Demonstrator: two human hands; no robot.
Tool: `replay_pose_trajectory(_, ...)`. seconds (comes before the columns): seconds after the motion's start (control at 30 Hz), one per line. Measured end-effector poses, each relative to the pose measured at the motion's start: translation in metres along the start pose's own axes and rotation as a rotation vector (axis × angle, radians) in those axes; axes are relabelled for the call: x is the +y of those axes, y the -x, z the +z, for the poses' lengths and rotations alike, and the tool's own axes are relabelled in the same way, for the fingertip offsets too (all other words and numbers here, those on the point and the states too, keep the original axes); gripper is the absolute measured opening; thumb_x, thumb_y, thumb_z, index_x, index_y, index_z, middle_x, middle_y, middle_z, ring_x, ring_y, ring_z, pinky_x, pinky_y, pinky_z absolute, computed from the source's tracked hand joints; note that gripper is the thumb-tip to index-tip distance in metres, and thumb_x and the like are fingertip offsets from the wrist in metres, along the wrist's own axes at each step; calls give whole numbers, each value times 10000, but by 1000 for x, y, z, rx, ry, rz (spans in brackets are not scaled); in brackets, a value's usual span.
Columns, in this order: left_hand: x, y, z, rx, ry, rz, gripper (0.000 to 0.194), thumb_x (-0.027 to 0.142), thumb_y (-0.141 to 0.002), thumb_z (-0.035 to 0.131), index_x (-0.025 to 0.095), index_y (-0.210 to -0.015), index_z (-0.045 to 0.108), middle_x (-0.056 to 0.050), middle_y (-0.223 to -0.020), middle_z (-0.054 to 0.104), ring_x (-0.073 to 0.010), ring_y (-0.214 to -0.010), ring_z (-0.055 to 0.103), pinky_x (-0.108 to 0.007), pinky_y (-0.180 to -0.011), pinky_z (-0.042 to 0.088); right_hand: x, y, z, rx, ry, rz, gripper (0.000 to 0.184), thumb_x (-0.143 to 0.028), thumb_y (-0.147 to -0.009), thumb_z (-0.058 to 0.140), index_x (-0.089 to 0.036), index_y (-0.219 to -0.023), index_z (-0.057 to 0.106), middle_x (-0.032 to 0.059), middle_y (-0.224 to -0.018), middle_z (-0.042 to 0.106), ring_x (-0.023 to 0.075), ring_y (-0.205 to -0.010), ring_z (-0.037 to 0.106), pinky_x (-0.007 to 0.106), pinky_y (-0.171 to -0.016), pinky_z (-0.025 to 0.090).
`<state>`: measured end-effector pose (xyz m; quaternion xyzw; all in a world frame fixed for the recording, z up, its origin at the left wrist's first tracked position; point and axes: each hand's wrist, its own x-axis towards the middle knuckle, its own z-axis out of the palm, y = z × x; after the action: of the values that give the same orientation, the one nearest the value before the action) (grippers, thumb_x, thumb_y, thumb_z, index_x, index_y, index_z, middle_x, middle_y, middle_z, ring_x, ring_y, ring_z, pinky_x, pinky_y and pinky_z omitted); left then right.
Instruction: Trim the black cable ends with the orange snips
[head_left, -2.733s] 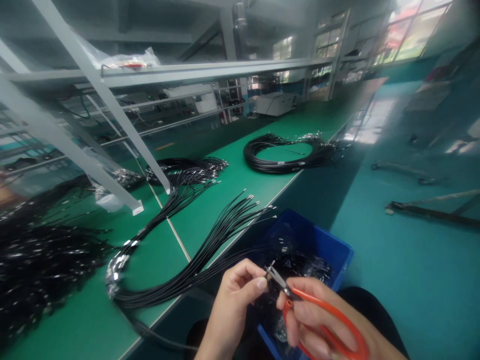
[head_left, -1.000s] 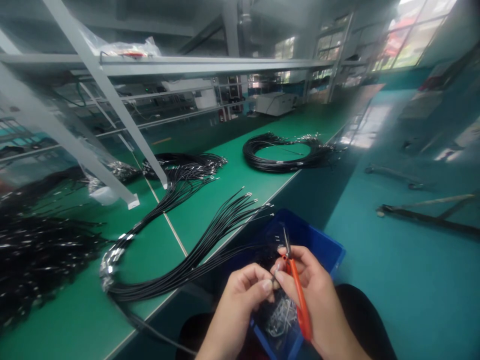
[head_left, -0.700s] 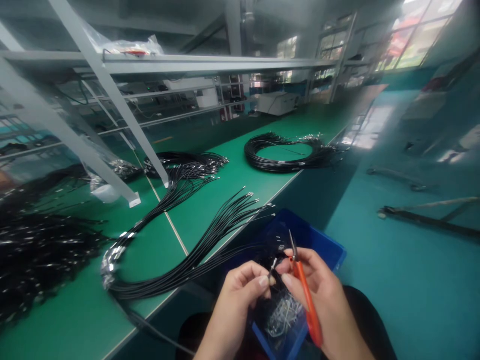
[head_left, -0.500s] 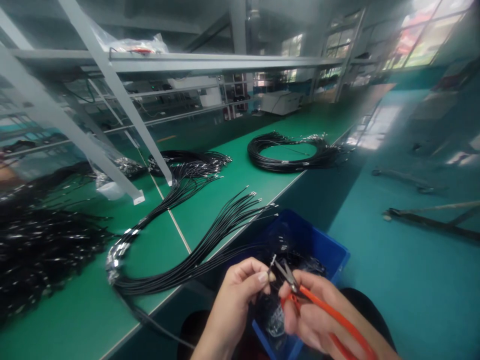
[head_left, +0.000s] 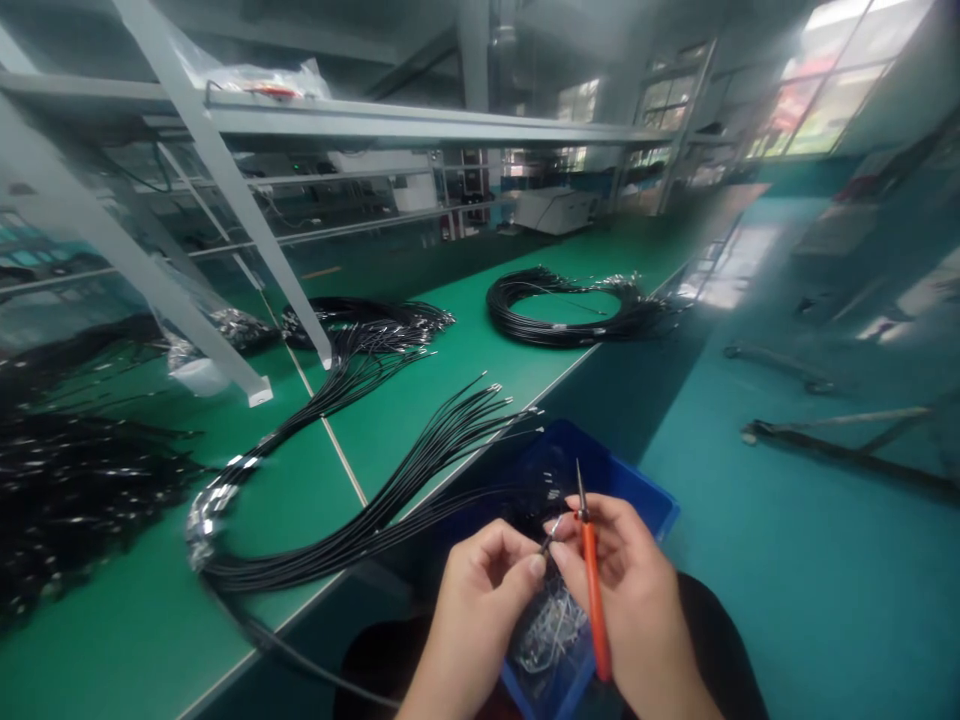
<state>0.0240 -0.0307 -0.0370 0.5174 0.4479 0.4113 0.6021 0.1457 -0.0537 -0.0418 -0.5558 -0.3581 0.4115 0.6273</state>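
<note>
Holding one cable (head_left: 548, 545), one orange-handled cutter (head_left: 591, 570), two hands (head_left: 489, 585)

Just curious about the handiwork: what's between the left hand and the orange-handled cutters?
The head view shows a thin cable end and fingertips of the right hand.

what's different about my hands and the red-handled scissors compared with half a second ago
Your right hand has turned the red-handled scissors, swinging their blades away from the cable end to point forward; its thumb and finger have come in at that end. Your left hand still pinches it. The coiled cables stay put.
</note>
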Motion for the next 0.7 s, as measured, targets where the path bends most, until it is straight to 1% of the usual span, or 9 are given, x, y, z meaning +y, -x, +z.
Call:
replay_pose_trajectory(0.17, -2, 0, 2, 31, -82, -5, 169, 241, -736, 640, 136, -628, 564, 5, -595, 541, -121, -576, 455, -213, -549, 363, 1, 3, 7, 70, 58, -8, 235, -291, -716, 662, -225, -923, 572, 34, -816, 660, 192, -751, 633, 288, -675, 520)
replay_pose_trajectory(0.27, -2, 2, 2, 47, -112, -8, 165, 245, -737, 632, 138, -626, 573, 1, -593, 551, -129, -575, 466, -217, -544, 369, 4, 5, 6, 76, 117, -58, 215, -311, -755, 617, -227, -946, 568, 38, -818, 669, 192, -751, 645, 287, -672, 527)
replay_pose_trajectory(0.33, -1, 3, 2, 57, -143, -1, 161, 247, -738, 626, 140, -627, 580, -3, -595, 560, -135, -575, 475, -221, -544, 376, 6, 7, 4, 84, 200, -118, 207, -307, -769, 598, -235, -960, 563, 39, -836, 678, 197, -763, 655, 290, -668, 530)
replay_pose_trajectory(0.4, 1, 4, 4, 73, -185, 5, 156, 242, -738, 616, 142, -623, 583, -6, -593, 566, -140, -573, 483, -223, -541, 383, 9, 7, 2, 99, 325, -199, 203, -291, -776, 583, -241, -972, 565, 39, -852, 688, 205, -754, 663, 301, -654, 533)
replay_pose_trajectory(0.47, 3, 6, 6, 92, -227, 10, 151, 230, -739, 604, 145, -615, 587, -9, -593, 572, -146, -577, 492, -225, -542, 388, 12, 6, 1, 131, 481, -324, 209, -250, -767, 575, -239, -976, 573, 39, -853, 697, 210, -719, 667, 308, -644, 533)
replay_pose_trajectory(0.57, 5, 8, 8, 102, -246, 21, 144, 214, -743, 592, 147, -616, 596, -14, -604, 583, -153, -592, 506, -226, -553, 394, 13, 6, 0, 154, 655, -617, 235, -160, -740, 571, -223, -967, 577, 37, -807, 699, 194, -643, 656, 288, -628, 527)
replay_pose_trajectory(0.63, 5, 8, 6, 107, -226, 32, 137, 203, -746, 584, 148, -621, 594, -11, -606, 582, -150, -593, 504, -224, -555, 392, 12, 7, 1, 125, 682, -775, 236, -116, -745, 563, -221, -957, 574, 24, -738, 689, 181, -610, 645, 265, -611, 519)
replay_pose_trajectory(0.67, 4, 7, 4, 105, -202, 35, 128, 197, -746, 582, 148, -628, 595, -11, -612, 585, -148, -596, 503, -222, -559, 390, 11, 8, 1, 101, 668, -796, 236, -103, -751, 555, -227, -951, 575, 17, -719, 684, 178, -607, 641, 259, -604, 514)
replay_pose_trajectory(0.7, 4, 6, 1, 101, -168, 35, 124, 197, -746, 585, 149, -632, 594, -8, -615, 585, -143, -597, 499, -219, -562, 385, 10, 8, 1, 74, 636, -760, 235, -101, -755, 550, -235, -945, 578, 12, -715, 682, 176, -610, 641, 256, -599, 510)
